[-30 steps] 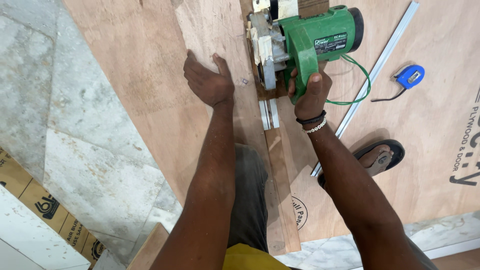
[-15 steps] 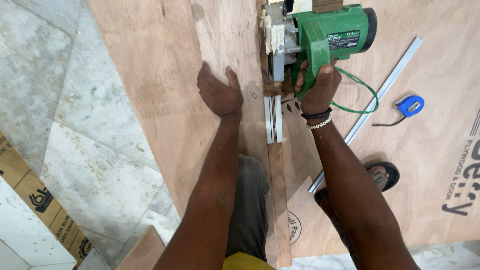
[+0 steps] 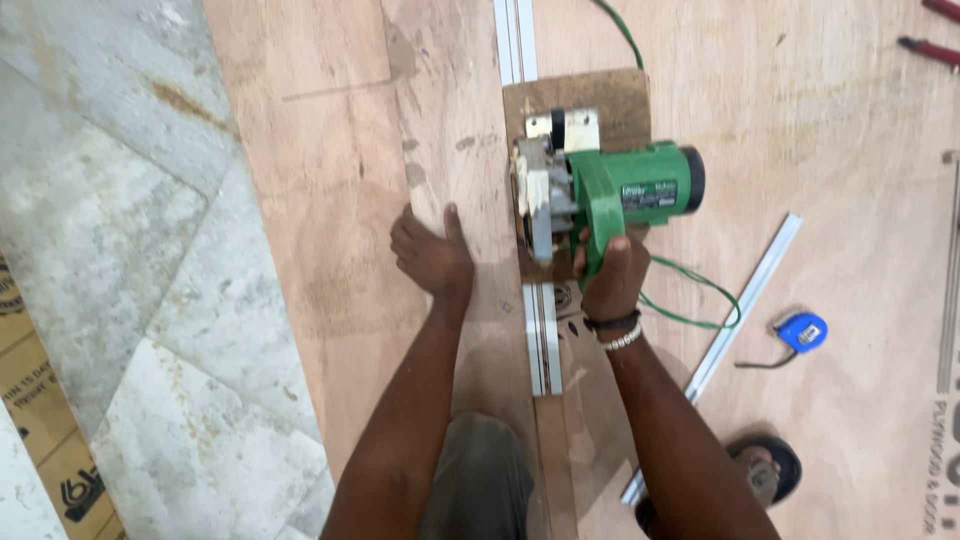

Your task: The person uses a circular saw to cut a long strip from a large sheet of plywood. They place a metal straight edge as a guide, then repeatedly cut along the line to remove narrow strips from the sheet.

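Note:
A green circular saw (image 3: 600,190) with a grey blade guard sits on a brown base board against a long aluminium guide rail (image 3: 540,330) laid along a plywood sheet (image 3: 340,200). My right hand (image 3: 612,275) is shut on the saw's green handle; beaded bands circle that wrist. My left hand (image 3: 432,255) lies flat, palm down, on the plywood just left of the rail, fingers together. The saw's green cord (image 3: 695,300) loops to the right of my right hand.
A second aluminium strip (image 3: 745,300) lies diagonally to the right, with a blue tape measure (image 3: 802,332) beside it. A sandalled foot (image 3: 765,470) rests on the plywood at lower right. Red-handled pliers (image 3: 925,45) lie at top right. Marble floor (image 3: 110,250) lies left.
The saw and my right hand have slid forward along the rail. My left hand has shifted forward on the plywood beside it, and the view has tilted so more board shows ahead.

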